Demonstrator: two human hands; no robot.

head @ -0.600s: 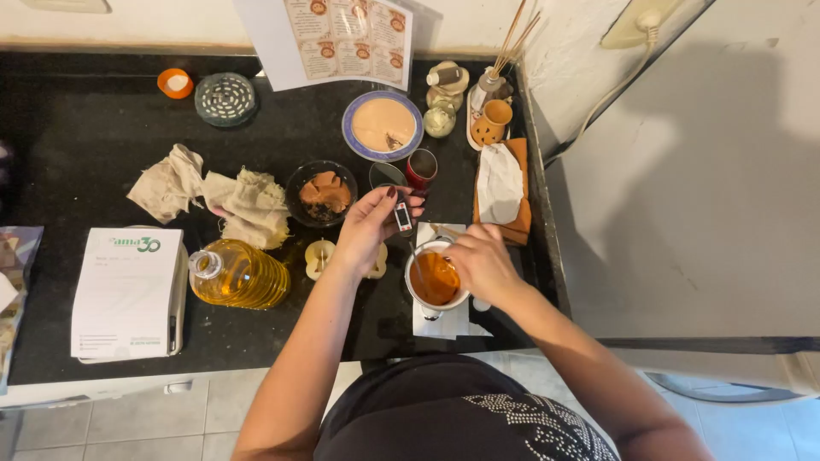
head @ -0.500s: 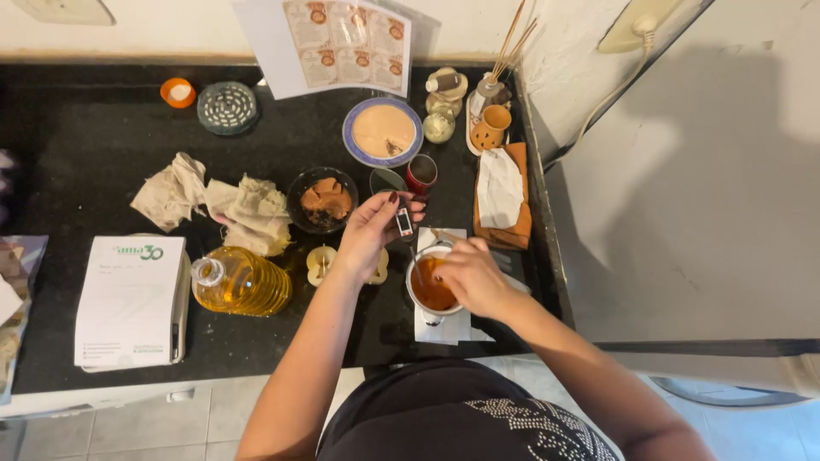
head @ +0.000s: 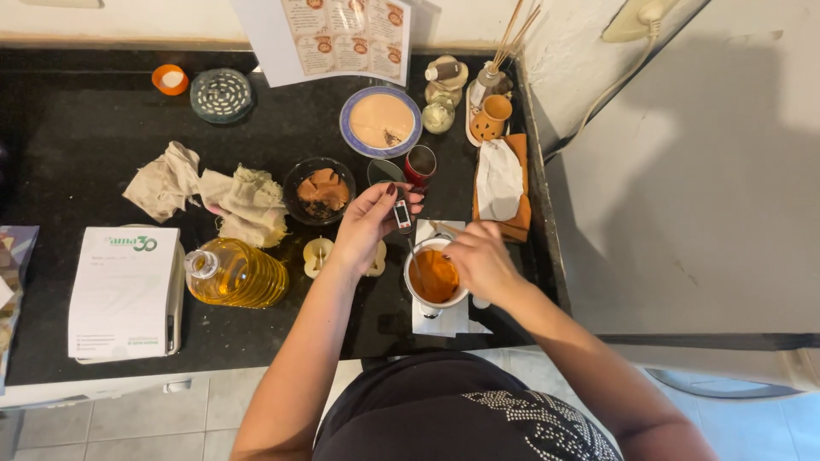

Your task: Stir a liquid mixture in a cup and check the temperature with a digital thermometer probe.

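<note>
Fingers of your left hand [head: 369, 224] pinch a small, light thermometer [head: 401, 213]; your right hand [head: 478, 258] seems to grip the rim of a white cup [head: 434, 277] with orange liquid, spillable, on the table [head: 85, 137].

A black stone counter [head: 77, 128] fills most of the view, its front edge white, with pale grey floor tiles [head: 128, 427] showing below it. A cream wall [head: 111, 21] runs along the back of the counter. To the right a rough white plastered wall [head: 700, 171] stands at an angle, lit softly and crossed by a broad grey shadow. A white socket with a plug [head: 645, 17] sits high on it, and a pale cable [head: 598, 94] hangs down toward the counter's corner
</note>
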